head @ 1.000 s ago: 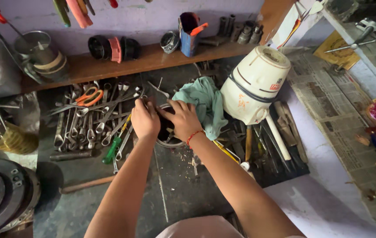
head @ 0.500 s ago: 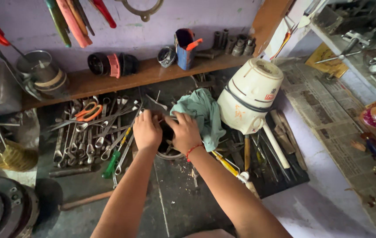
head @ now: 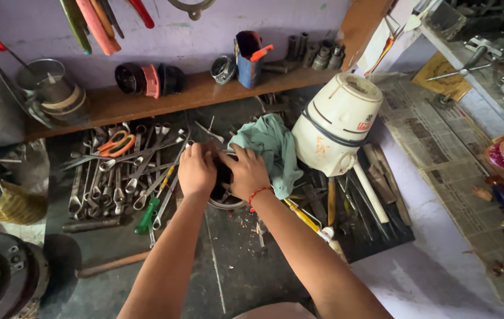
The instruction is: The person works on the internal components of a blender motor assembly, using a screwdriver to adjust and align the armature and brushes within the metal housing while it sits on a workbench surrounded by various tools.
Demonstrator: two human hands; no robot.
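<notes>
Near the middle of the frame both hands close around a dark round metal part (head: pixel 223 184) resting on the table (head: pixel 234 266). The left hand (head: pixel 197 171) grips its left side with fingers curled over the top; the right hand (head: pixel 247 174), a red thread at its wrist, clasps the right side. A green cloth (head: pixel 272 147) lies just beside the right hand, touching a white motor housing (head: pixel 336 124). Spanners (head: pixel 122 177) spread out to the left, and a wooden shelf (head: pixel 193 91) runs across the upper frame.

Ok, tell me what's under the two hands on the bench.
A dark round part inside a metal ring sits under the left hand and right hand. Its top and most of its shape are covered.
</notes>
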